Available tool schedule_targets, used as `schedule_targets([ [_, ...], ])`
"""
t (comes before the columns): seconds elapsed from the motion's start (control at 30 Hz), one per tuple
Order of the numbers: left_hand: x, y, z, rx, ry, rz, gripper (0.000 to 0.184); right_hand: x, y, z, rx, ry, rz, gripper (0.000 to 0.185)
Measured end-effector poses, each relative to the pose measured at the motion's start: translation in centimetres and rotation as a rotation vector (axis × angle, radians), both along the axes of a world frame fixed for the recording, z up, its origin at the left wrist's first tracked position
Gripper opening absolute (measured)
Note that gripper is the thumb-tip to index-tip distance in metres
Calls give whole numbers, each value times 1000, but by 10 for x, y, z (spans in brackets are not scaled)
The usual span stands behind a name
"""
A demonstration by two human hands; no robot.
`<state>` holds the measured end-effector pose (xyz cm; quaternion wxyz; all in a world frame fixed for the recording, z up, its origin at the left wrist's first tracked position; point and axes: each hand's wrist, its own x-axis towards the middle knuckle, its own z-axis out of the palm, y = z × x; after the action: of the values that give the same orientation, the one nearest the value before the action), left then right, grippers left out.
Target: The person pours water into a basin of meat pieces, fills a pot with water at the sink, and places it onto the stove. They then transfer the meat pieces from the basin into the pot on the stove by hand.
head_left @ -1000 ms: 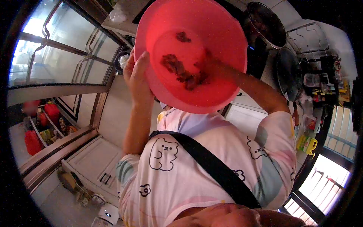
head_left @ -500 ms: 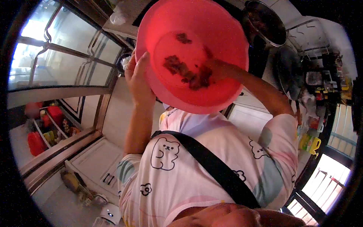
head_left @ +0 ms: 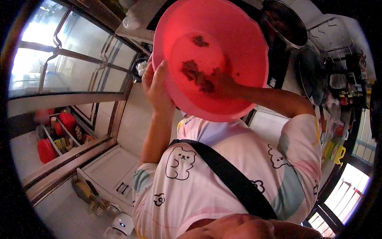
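Note:
A large pink-red bowl (head_left: 246, 51) is tilted so that its inside shows at the top centre. My left hand (head_left: 157, 81) grips its left rim, with the thumb over the edge and the fingers behind. Dark, wet-looking food pieces lie in the bowl: a small clump (head_left: 200, 41) near the top and a larger one (head_left: 191, 71) lower down. My right hand (head_left: 225, 84) reaches in over the right side, its fingers closed on dark pieces of the lower clump. The fingertips are blurred and partly hidden among them.
A pan (head_left: 284, 24) with dark contents stands at the upper right, near a round dark lid (head_left: 311, 73) and a wire rack (head_left: 332, 36). Bottles and packets line the right side. At left are a glazed frame (head_left: 79, 36), red containers (head_left: 47, 150) and a white cabinet door (head_left: 113, 167).
The view has shifted, so the bowl and both arms appear slightly farther right. My right hand has moved lower in the bowl, and the lower clump is more bunched at its fingers.

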<state>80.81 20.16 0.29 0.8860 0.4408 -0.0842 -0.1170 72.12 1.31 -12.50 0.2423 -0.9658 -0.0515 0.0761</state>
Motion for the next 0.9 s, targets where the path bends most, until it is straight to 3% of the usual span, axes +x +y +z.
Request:
schedule_targets([
  [0.1, -4, 0, 6, -4, 30, 29, 24, 2, 7, 34, 76, 274, -6, 58],
  [0.13, -3, -1, 5, -3, 24, 24, 25, 1, 4, 30, 90, -7, 147, 53],
  [0.2, -1, -1, 1, -4, 18, 18, 26, 2, -6, 25, 102, -290, 297, 48],
  [0.33, 1, 1, -4, -13, 20, 18, 27, 9, -31, 20, 888, 506, -133, 44],
  [0.4, 1, 1, -3, -12, 19, 19, 27, 7, -44, 22, 1074, 712, -245, 44],
  [0.5, 0, 1, -1, 12, 33, 25, 27, 4, -59, 37, 1375, 799, -117, 39],
  [0.57, -1, -2, 3, 5, 44, 52, 27, 2, -63, 57, 1336, 559, -106, 28],
  [0.6, 0, -2, 2, 3, 45, 54, 27, 1, -67, 60, 1333, 560, -105, 28],
  [0.67, 2, -1, -1, 21, 34, 29, 27, -3, -75, 66, 1521, 515, -338, 41],
  [0.8, 0, -2, 0, 28, 35, 53, 27, -7, -86, 94, 1588, 416, -283, 47],
  [0.9, -2, 0, -1, 31, 29, 18, 27, -12, -112, 115, 1590, 193, -164, 35],
])
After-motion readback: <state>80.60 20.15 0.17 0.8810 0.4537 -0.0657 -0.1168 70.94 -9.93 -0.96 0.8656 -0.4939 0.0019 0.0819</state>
